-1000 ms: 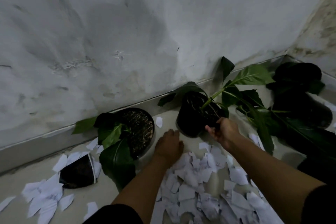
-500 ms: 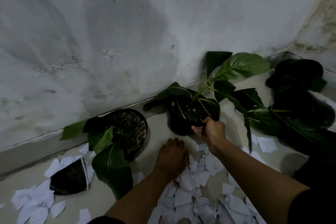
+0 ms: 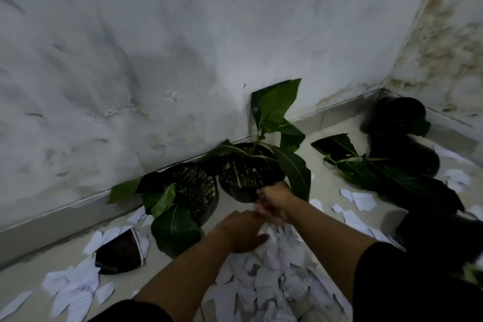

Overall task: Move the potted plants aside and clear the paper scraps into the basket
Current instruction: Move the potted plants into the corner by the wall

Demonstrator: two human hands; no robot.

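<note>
A black potted plant [image 3: 245, 178] with broad green leaves stands upright against the wall. My right hand [image 3: 275, 198] is at its front rim, fingers curled on the edge, slightly blurred. My left hand [image 3: 243, 232] lies palm down, fingers apart, on a heap of white paper scraps [image 3: 274, 274] spread over the floor in front of me. A second potted plant [image 3: 194, 188] stands just left of the first, its leaves drooping forward. No basket is in view.
A small dark cup [image 3: 120, 251] lies on its side among scraps at the left. At the right, a leafy plant [image 3: 366, 165] lies tipped beside dark pots [image 3: 394, 112] in the corner. A dark bulky shape [image 3: 433, 238] sits at the right edge.
My right hand has carried the potted plant left and back, from tilted to upright beside the second pot at the wall. My left hand stayed on the scraps.
</note>
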